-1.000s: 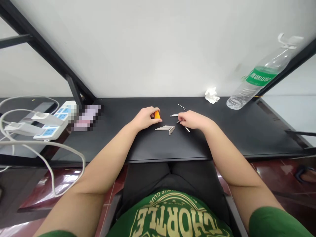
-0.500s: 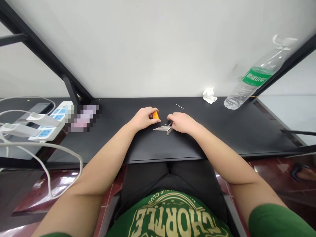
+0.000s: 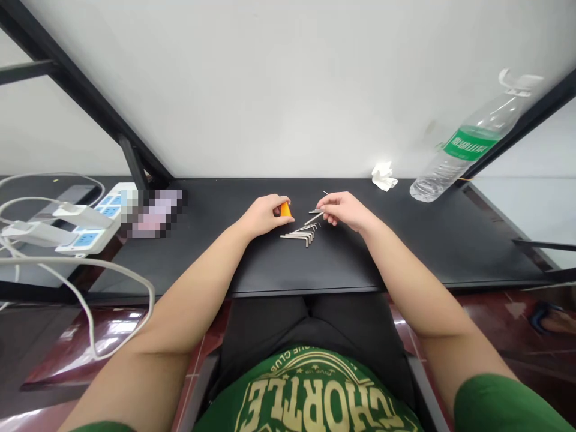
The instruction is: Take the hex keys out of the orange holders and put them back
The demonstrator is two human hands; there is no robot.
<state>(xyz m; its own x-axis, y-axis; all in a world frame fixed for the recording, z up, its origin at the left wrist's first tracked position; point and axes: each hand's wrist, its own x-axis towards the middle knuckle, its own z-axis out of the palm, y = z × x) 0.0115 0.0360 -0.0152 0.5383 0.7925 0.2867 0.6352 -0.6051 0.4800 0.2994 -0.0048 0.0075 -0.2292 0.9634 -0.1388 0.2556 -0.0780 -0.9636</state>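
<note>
My left hand (image 3: 266,215) is closed around a small orange holder (image 3: 285,210), pinched between thumb and fingers above the black desk. To the right, my right hand (image 3: 342,210) pinches a hex key (image 3: 314,218), its long end pointing left. A second short metal piece shows by the same fingertips; whether it is another key I cannot tell. Between and in front of the hands, several L-shaped hex keys (image 3: 297,236) lie side by side in a slanted row. Behind my right hand, the tip of a loose hex key (image 3: 325,192) shows, the rest hidden.
Crumpled white tissue (image 3: 384,176) and a large plastic bottle (image 3: 454,156) stand toward the back right, against the wall. On the left are a power strip (image 3: 96,225) with white chargers and a looping cable (image 3: 121,270), beside a blurred pinkish item (image 3: 157,213).
My right hand has moved up and right, away from the row of hex keys, with a key in its fingers. It now covers most of the loose key. My left hand stays nearly still.
</note>
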